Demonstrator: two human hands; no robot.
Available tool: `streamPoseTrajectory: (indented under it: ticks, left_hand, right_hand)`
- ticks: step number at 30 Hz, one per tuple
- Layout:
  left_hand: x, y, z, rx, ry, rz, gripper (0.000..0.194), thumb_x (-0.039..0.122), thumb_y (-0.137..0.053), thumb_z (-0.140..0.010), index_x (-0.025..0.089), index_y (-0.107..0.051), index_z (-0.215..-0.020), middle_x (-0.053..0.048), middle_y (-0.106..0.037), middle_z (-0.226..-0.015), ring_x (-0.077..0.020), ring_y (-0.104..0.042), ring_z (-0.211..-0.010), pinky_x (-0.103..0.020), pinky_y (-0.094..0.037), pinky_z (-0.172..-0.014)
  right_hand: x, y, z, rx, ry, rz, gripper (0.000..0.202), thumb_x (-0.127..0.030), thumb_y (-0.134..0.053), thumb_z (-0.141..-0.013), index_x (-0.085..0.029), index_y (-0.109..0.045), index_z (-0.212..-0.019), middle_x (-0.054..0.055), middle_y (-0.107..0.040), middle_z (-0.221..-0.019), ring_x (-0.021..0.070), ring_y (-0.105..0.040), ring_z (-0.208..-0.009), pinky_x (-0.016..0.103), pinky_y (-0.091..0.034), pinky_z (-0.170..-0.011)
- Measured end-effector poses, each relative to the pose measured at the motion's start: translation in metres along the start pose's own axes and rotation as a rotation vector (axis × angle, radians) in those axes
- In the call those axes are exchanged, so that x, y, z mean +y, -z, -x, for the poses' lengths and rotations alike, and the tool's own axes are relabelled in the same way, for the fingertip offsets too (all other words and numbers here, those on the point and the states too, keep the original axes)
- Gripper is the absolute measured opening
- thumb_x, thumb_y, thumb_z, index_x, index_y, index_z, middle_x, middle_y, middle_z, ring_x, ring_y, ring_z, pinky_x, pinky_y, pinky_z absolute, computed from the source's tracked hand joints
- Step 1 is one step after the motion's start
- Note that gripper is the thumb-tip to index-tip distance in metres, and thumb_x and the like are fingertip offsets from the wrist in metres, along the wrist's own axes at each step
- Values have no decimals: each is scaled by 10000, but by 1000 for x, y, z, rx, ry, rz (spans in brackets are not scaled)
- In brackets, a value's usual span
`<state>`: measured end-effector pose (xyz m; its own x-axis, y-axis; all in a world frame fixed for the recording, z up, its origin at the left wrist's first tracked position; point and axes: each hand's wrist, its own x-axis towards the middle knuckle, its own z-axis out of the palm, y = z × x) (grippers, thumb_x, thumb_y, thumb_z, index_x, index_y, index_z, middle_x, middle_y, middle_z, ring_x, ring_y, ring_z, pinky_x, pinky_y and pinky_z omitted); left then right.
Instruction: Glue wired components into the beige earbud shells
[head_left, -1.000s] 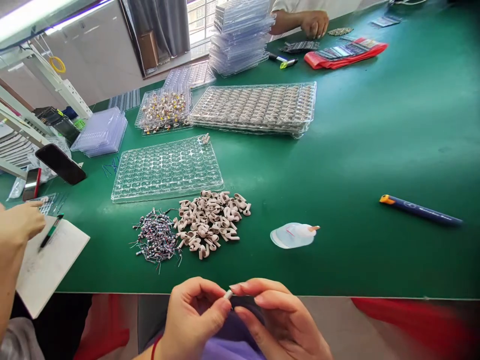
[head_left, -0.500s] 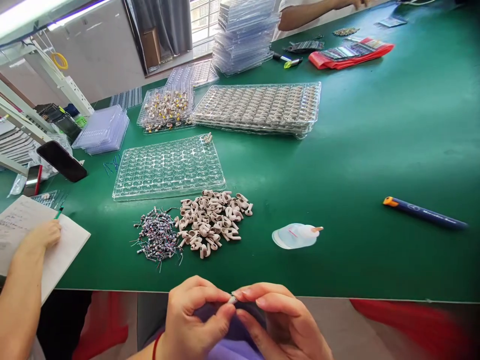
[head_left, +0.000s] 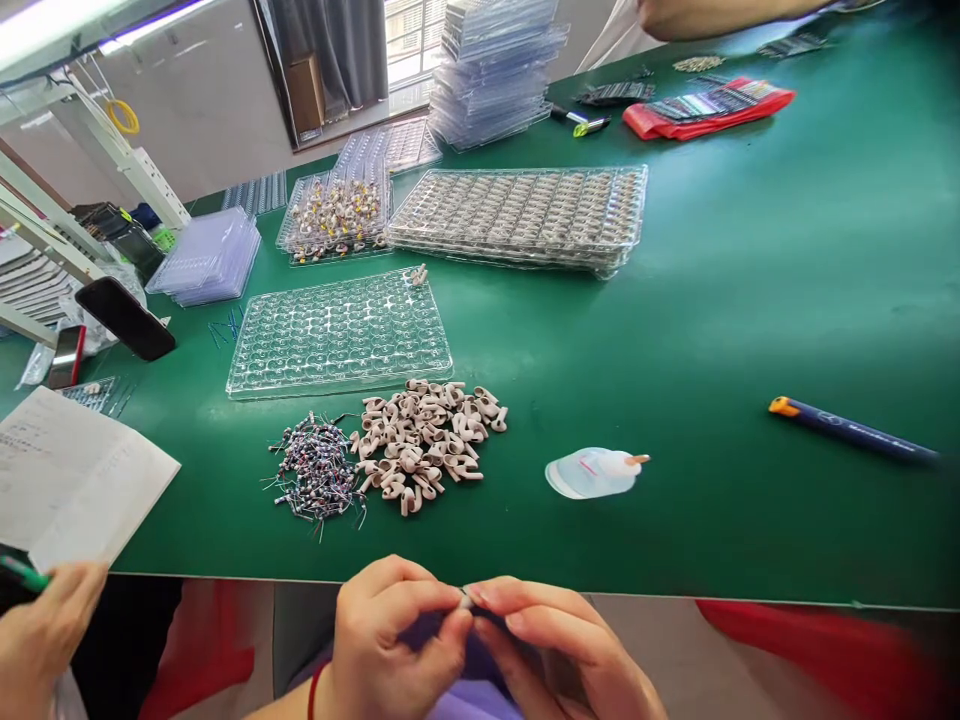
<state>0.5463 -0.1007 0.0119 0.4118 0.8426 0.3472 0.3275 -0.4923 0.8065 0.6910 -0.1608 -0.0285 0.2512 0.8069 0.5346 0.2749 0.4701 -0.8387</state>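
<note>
Just off the table's front edge, my left hand (head_left: 397, 632) pinches a small pale piece (head_left: 466, 602), probably an earbud shell, between thumb and forefinger. The fingertips of my right hand (head_left: 566, 640) close on the same piece from the other side; most of it is hidden. Beyond my hands lies a heap of beige earbud shells (head_left: 420, 445). Touching its left side is a pile of tiny wired components (head_left: 319, 470). A squeeze bottle (head_left: 592, 474) with a brownish tip lies on its side to the right.
A clear pocketed tray (head_left: 341, 335) has a few shells in its far right corner. Behind are filled trays (head_left: 517, 220) and tall stacked trays (head_left: 495, 80). A blue pen-like tool (head_left: 851, 430) lies right. At left, a co-worker's hand (head_left: 56, 620) holds a green pen beside a notebook (head_left: 82, 480).
My hands stay nearly in place, fingertips still on the small piece. The co-worker's hand at left has drawn back from the notebook page toward the table edge. The far person's arm has moved right.
</note>
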Motion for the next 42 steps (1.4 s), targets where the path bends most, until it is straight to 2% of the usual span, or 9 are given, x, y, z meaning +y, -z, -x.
streamPoseTrajectory:
  ticks: [3,7,9,12,20,25,34,38,42]
  left_hand:
    - [-1,0,0,-49,158,97,54,143,-690,-750,145,-740,-772,-71,-700,-681,-117,-646,-606,-166,-504,-584]
    - [-4,-1,-5,-124,756,592,208,351,-714,-769,145,-735,-749,-58,-707,-644,-111,-643,-593,-180,-510,-593]
    - [-6,-3,-9,-110,973,850,290,416,-733,-743,127,-722,-773,-52,-695,-609,-109,-635,-557,-182,-512,-551]
    - [-10,-4,-13,-88,1081,1039,324,393,-768,-710,101,-702,-833,-55,-689,-593,-115,-637,-535,-180,-515,-504]
    - [-21,-8,-6,-100,1093,1171,312,325,-743,-733,142,-569,-917,-44,-691,-569,-120,-636,-482,-179,-521,-466]
    - [-21,-8,-6,-111,1072,1215,319,324,-735,-742,176,-497,-894,-3,-663,-531,-118,-634,-479,-171,-519,-452]
    - [-27,-1,-5,-97,1000,1215,425,447,-756,-722,194,-442,-857,22,-646,-533,-118,-624,-464,-171,-503,-431]
    - [-33,15,-13,19,895,1093,473,546,-712,-730,199,-437,-895,11,-658,-556,-121,-615,-472,-177,-492,-434]
    - [-44,34,-13,209,732,937,421,517,-678,-781,199,-448,-935,36,-648,-583,-107,-603,-516,-192,-502,-493]
  right_hand:
    - [1,2,-2,-27,-29,-1,446,83,-566,-765,-224,-523,-1086,42,-644,-997,142,-674,-901,225,-590,-802]
    - [8,8,-9,-36,-121,-34,442,-9,-552,-834,-240,-486,-1205,94,-587,-1147,182,-617,-1068,293,-571,-881]
    - [13,10,-13,-72,-147,9,418,-72,-563,-857,-235,-491,-1235,118,-546,-1229,207,-568,-1158,323,-535,-944]
    - [18,11,-17,-149,-154,76,377,-149,-590,-870,-234,-517,-1231,115,-574,-1220,218,-564,-1165,324,-517,-965]
    - [16,5,-26,-234,-170,67,352,-143,-563,-880,-265,-531,-1209,62,-666,-1125,192,-649,-1045,283,-552,-900]
    - [17,2,-33,-300,-270,-37,345,-164,-577,-877,-280,-528,-1198,36,-697,-1010,169,-678,-948,264,-564,-848]
    - [13,-8,-49,-397,-424,-299,272,-276,-610,-878,-248,-556,-1143,21,-655,-840,151,-654,-795,266,-562,-730]
    - [29,-19,-91,-317,-340,-179,296,-331,-613,-845,-226,-529,-1108,8,-628,-790,158,-635,-753,297,-539,-735]
    - [70,-33,-178,15,-418,328,354,-313,-598,-804,-180,-494,-1115,37,-659,-847,179,-630,-804,315,-500,-794]
